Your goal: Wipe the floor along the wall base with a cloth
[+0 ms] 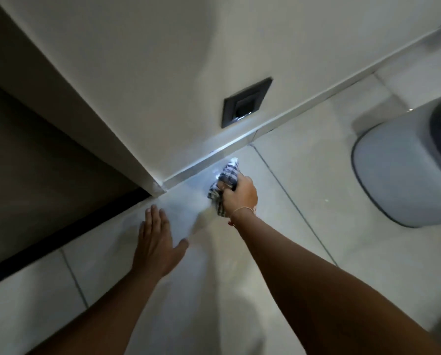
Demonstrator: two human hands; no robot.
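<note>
- Nearest, the left hand [158, 242] lies flat on the floor [303, 201], fingers spread and holding nothing. It looks like a prop for the person's weight, set back from the skirting [239, 135] and nearer the wall corner [159, 187].
- Further out, the right hand [239, 194] is closed in a fist around a bunched checked cloth [225, 180]. A thin bracelet [242, 209] sits at its wrist.
- The cloth is pressed to the floor just beside the skirting, a short way along from the corner. Its far tip reaches almost to the skirting; whether it touches is too blurred to tell.
- The tile around the cloth shows a pale sheen, possibly wet, though it may be only glare.
- Above the skirting, past the cloth, a dark socket [247, 102] is set low in the wall [137, 47].
- Well to the right, clear of the skirting, stands a grey bin [393, 175].
- Risks, as I judge them:
  - The cloth is wadded, so little of it meets the floor, and a stroke may skip the seam under the skirting.
  - If the cloth is damp, a stroke that rides up the wall could bring moisture to the socket.
  - If the tile is wet, the propping hand could slide.
  - A long sweep rightward might knock the bin.
</note>
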